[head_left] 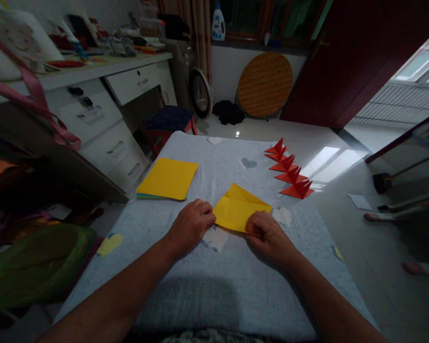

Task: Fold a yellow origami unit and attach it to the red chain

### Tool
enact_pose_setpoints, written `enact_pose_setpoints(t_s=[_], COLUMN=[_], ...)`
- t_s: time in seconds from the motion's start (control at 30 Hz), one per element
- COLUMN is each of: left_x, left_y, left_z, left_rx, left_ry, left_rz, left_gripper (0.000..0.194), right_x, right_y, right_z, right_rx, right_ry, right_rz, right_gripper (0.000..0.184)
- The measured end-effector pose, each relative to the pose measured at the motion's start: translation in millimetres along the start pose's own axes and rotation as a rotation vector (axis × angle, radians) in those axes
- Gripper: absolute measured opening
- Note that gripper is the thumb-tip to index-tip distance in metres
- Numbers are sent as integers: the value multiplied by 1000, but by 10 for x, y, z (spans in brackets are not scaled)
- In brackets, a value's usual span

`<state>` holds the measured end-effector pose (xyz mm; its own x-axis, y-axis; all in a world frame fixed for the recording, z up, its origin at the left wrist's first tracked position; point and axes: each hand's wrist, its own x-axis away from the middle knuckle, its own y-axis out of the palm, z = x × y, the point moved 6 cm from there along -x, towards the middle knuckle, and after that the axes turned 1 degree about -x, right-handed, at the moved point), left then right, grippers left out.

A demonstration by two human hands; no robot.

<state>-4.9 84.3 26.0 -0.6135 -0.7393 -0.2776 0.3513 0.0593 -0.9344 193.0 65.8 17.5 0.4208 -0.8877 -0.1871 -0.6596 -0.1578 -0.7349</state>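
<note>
A sheet of yellow origami paper with creases lies in front of me, its far part folded or raised to a point. My left hand pinches its left corner between thumb and fingers. At the near right edge, my right hand grips the paper with curled fingers. Left of it rests a stack of square coloured paper, yellow on top with green and blue edges below. Several folded red paper pieces stand in a row to the right.
Everything lies on a cloth-covered table with a heart pattern. A white desk stands at the left, with a dark-topped stool beside it. A green basket is low on the left. A round wooden board leans at the far wall.
</note>
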Motion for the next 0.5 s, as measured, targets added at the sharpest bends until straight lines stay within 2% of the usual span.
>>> enact_pose_setpoints(t_s=[0.1, 0.27, 0.4, 0.5], left_x=[14, 18, 9, 9], left_y=[-42, -38, 18, 57], left_z=[37, 30, -30, -101], left_rx=[-85, -130, -53, 82], left_ry=[18, -1, -56, -100], left_rz=[10, -2, -39, -47], left_gripper=[12, 14, 13, 10], right_x=[9, 46, 57, 42], right_y=[15, 109, 128, 102], right_z=[-114, -194, -179, -138], right_rx=[-63, -40, -31, -85], right_ry=[-95, -163, -170, -119], right_rz=[-34, -100, -99, -60], right_gripper=[15, 21, 14, 7])
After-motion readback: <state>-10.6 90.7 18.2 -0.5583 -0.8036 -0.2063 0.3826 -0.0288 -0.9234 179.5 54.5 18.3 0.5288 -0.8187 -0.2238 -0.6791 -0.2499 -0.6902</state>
